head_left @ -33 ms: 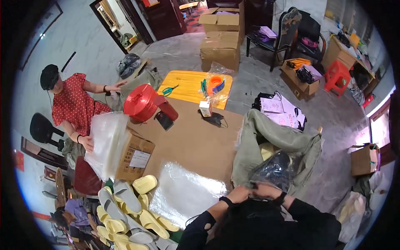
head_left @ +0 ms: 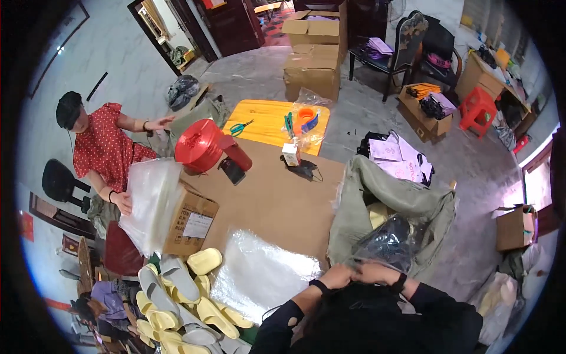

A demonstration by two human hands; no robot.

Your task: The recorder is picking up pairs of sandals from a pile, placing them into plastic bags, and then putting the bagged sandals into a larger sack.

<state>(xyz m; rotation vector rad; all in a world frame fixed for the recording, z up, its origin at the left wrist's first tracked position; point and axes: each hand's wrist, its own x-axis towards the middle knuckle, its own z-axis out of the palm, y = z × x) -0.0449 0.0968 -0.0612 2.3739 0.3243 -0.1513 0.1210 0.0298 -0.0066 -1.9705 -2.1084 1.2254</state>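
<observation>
At the near edge of the table, my left hand (head_left: pixel 338 275) and my right hand (head_left: pixel 377 272) meet with fingers closed. Both pinch the near end of a clear plastic bag (head_left: pixel 390 242), which has something dark inside that I cannot make out clearly. The bag extends away from my hands over the mouth of a grey-green woven sack (head_left: pixel 348 227). Inside the sack, part of a pale yellow item (head_left: pixel 377 215) shows. To the left of my hands lies a stack of flat clear plastic bags (head_left: pixel 259 265).
Yellow and grey slippers (head_left: pixel 212 315) are heaped at the near left. Beyond them stands a cardboard box (head_left: pixel 191 221) with clear bags against it, touched by a co-worker (head_left: pixel 112 138). A red bucket (head_left: pixel 197 147), a phone (head_left: pixel 232 171) and scissors (head_left: pixel 240 127) lie farther off.
My hands stay at the bag's end with only a slight shift. The co-worker's far hand has moved a little toward the worker's body.
</observation>
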